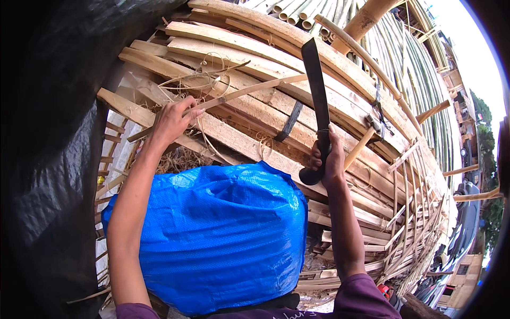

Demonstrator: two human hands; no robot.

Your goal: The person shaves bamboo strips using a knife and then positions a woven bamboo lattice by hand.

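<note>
A wooden strip and a long knife, held above stacked planks. The left hand [175,119] is closed around the thin strip [255,88], pinching it between thumb and fingers; the strip slants up and to the right, its far end meeting the outline of the blade, though whether the two touch cannot be told. The right hand [330,159] grips the dark handle of the knife [317,85], blade pointing upward. Progress, as judged from the lie of things: curled shavings [183,161] beneath the left forearm suggest that much trimming is done, and the held strip already appears narrow and fairly flat. Whether its faces need further paring cannot be told. A blue sheet [223,239] covers the lap; a hammer [364,142] lies on the planks [223,39], near the right hand.
</note>
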